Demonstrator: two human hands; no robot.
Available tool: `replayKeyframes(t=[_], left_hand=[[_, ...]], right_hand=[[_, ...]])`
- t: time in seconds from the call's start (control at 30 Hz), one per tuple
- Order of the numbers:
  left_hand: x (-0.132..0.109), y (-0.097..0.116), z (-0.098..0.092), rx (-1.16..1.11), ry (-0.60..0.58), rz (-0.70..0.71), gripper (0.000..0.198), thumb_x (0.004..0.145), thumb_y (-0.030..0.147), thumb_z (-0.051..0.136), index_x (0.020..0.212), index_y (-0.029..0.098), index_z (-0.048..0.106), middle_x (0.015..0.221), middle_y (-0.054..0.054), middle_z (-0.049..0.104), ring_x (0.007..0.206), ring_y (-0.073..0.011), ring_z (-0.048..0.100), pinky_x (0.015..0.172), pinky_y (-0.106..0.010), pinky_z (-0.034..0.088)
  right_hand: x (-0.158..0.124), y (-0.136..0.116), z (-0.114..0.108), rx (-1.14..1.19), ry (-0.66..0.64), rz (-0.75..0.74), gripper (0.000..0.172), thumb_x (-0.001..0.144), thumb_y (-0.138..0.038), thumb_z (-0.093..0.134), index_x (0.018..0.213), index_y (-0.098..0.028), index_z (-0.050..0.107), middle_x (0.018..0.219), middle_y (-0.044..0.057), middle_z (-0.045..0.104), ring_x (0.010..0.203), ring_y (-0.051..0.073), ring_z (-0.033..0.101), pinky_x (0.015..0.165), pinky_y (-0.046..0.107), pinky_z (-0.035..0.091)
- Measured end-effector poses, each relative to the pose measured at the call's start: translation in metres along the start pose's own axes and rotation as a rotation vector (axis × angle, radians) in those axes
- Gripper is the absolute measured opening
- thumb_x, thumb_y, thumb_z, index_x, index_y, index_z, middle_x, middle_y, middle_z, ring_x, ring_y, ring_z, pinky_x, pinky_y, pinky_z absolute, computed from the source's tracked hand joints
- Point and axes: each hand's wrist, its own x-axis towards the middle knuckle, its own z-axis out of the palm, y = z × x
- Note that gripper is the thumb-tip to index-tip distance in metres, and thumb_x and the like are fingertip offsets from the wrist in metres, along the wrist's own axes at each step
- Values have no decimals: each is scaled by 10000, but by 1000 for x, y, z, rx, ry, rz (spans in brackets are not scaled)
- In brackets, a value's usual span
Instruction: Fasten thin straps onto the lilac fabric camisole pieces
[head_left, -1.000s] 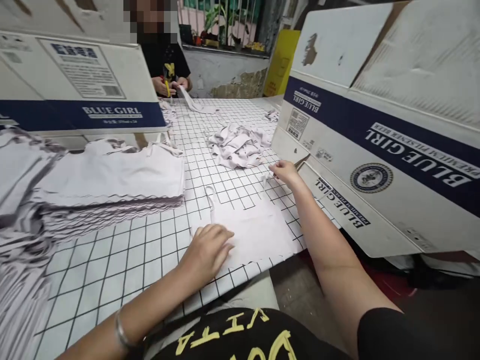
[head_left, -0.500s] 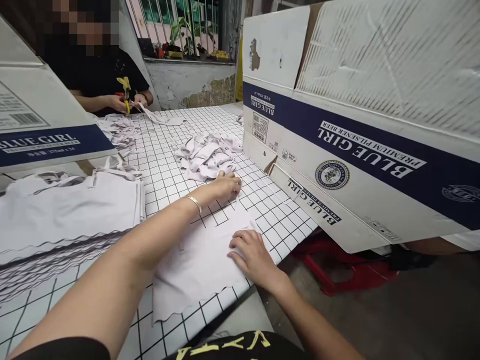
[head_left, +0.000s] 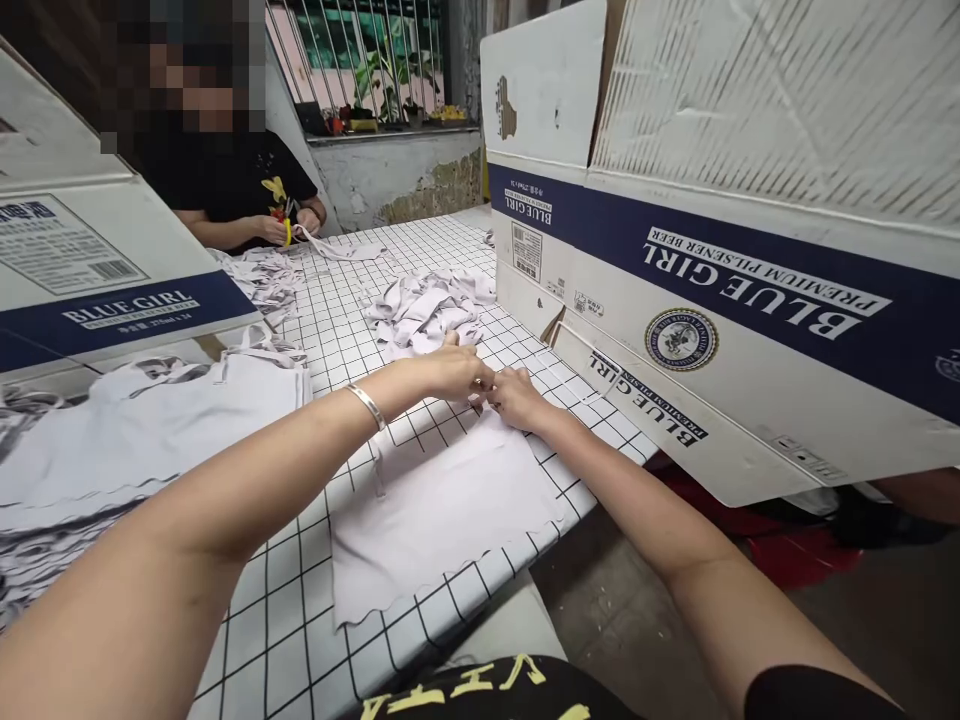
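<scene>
A pale lilac camisole top (head_left: 450,520) lies spread on the table near its front edge, its wavy hem towards me. My left hand (head_left: 456,372), with a bangle on the wrist, is closed in a pinch at the top's narrow upper end. Against it, my right hand (head_left: 519,400) pinches the same spot, and the fingertips of both hands meet. The fingers hide most of the strap between them. Just beyond my left hand sits a loose pile of pale fabric strips (head_left: 427,305).
A stack of similar tops (head_left: 202,420) lies at left, beside a carton (head_left: 135,260). A large Blue Girl carton (head_left: 675,270) borders the right side of the grid-patterned tablecloth (head_left: 300,620). Across the table, a person holds yellow-handled scissors (head_left: 287,230) and a strip.
My right hand has left the top's right side and moved up to meet my left hand at the strap end. The view has shifted slightly.
</scene>
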Motion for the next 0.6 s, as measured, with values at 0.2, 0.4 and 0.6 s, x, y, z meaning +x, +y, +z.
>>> replayKeyframes(t=[0.2, 0.4, 0.6], left_hand=[[3, 4, -4, 180, 47, -137, 141, 661, 182, 614, 524, 200, 585, 578, -67, 580, 896, -279, 513, 1010, -501, 166], [21, 0, 1, 218, 39, -261, 227, 714, 324, 602, 525, 200, 608, 486, -24, 489, 844, -262, 550, 1017, -528, 183], [25, 35, -20, 55, -130, -414, 121, 608, 265, 684, 550, 177, 624, 464, -33, 537, 691, -247, 585, 857, -473, 393]], right_hand=[[-112, -6, -20, -140, 76, 142, 427, 779, -39, 491, 960, -317, 761, 955, 92, 625, 907, 254, 431, 805, 434, 273], [-250, -45, -38, 21, 254, 478, 291, 797, -120, 518, 846, -289, 749, 904, 93, 637, 892, 264, 520, 818, 464, 372], [-155, -98, -32, 1195, 274, 566, 259, 776, -320, 669, 1021, -238, 653, 1048, 77, 674, 1007, 236, 618, 906, 435, 473]])
